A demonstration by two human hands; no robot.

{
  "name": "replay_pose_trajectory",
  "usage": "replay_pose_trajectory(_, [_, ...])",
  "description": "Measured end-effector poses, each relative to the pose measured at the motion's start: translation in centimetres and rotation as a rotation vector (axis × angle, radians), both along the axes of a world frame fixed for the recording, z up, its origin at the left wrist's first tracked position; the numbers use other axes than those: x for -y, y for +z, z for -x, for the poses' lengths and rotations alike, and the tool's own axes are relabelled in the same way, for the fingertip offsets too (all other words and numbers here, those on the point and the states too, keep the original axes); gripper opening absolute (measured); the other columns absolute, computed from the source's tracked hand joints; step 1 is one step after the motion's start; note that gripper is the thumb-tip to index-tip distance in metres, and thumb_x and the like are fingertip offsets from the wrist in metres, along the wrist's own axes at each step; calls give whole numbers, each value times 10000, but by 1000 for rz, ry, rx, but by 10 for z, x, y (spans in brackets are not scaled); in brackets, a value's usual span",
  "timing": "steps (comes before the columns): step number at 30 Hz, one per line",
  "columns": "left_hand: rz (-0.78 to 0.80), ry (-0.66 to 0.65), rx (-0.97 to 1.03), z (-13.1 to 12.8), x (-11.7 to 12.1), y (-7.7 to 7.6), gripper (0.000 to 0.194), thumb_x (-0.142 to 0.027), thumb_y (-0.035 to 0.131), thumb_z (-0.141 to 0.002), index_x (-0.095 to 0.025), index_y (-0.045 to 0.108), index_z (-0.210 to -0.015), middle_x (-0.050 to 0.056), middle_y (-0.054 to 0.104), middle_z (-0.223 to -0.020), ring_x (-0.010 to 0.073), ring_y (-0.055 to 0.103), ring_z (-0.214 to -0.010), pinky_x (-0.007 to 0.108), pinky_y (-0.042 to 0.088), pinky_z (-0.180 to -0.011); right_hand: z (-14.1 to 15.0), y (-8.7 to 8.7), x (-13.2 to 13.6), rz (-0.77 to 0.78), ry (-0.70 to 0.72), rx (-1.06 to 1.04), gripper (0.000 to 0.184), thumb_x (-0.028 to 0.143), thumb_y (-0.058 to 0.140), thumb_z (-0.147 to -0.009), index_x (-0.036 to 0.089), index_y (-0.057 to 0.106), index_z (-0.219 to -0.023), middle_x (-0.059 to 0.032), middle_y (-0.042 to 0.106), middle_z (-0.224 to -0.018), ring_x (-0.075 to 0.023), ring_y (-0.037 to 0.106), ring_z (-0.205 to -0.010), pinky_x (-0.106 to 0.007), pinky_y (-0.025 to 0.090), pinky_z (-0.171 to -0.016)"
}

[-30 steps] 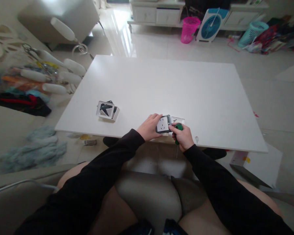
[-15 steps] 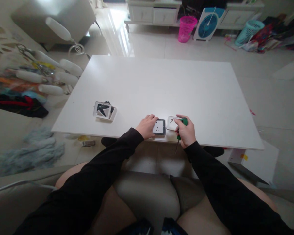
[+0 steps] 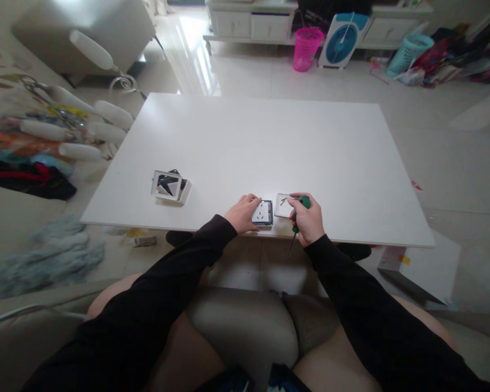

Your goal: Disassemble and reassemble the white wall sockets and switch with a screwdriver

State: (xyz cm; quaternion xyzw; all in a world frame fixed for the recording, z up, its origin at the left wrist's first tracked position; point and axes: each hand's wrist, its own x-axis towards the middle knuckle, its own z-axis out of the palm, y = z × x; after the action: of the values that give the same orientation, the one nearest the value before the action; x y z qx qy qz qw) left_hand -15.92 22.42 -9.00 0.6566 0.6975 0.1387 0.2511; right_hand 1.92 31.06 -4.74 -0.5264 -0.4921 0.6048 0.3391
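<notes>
My left hand point(image 3: 243, 214) grips the left side of a wall socket point(image 3: 263, 213) with a white face and dark frame, which rests near the table's front edge. To its right lies a shallow white cover point(image 3: 278, 210) with a few small screws point(image 3: 283, 201) in it. My right hand point(image 3: 309, 218) is closed around a screwdriver point(image 3: 304, 202) with a green handle, its shaft pointing down past the table edge. The fingertips of that hand are over the cover's right part; whether they also pinch a screw cannot be seen.
On the left of the white table point(image 3: 265, 141) sits a stack of white frames and dark socket parts point(image 3: 171, 186). A metal rack with white padded arms point(image 3: 112, 114) stands by the table's left edge. Beyond the table are a pink basket point(image 3: 307, 50) and a blue fan point(image 3: 342, 41).
The whole view has shifted slightly. Both hands keep nearly the same places, the left on the socket and the right with the screwdriver over the cover.
</notes>
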Motion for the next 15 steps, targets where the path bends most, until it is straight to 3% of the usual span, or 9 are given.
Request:
replay_pose_trajectory(7, [-18, -17, 15, 0, 1, -4, 814, -318, 852, -711, -206, 509, -1441, 150, 515, -1395, 344, 486, -1298, 488, 442, -1149, -1, 1, -5, 10, -28, -25, 255, 366, 741, -665, 233, 607, -836, 89, 481, -530, -99, 453, -451, -214, 321, -404])
replay_pose_trajectory(10, [-26, -15, 13, -2, 1, -3, 756, -315, 823, -734, -222, 528, -1424, 141, 523, -1377, 344, 487, -1288, 494, 449, -1140, -4, 1, -14, 6, -66, -89, 242, 286, 674, -660, 246, 571, -875, 71, 528, -639, -97, 495, -518, -205, 383, -449])
replay_pose_trajectory(15, [-16, -2, 30, -2, 1, -2, 721, -288, 828, -723, -197, 546, -1379, 158, 528, -1374, 348, 491, -1271, 496, 455, -1128, -14, -3, -37, -280, -60, -98, 321, 246, 623, -705, 275, 565, -1019, 12, 593, -955, -116, 600, -707, -243, 528, -590])
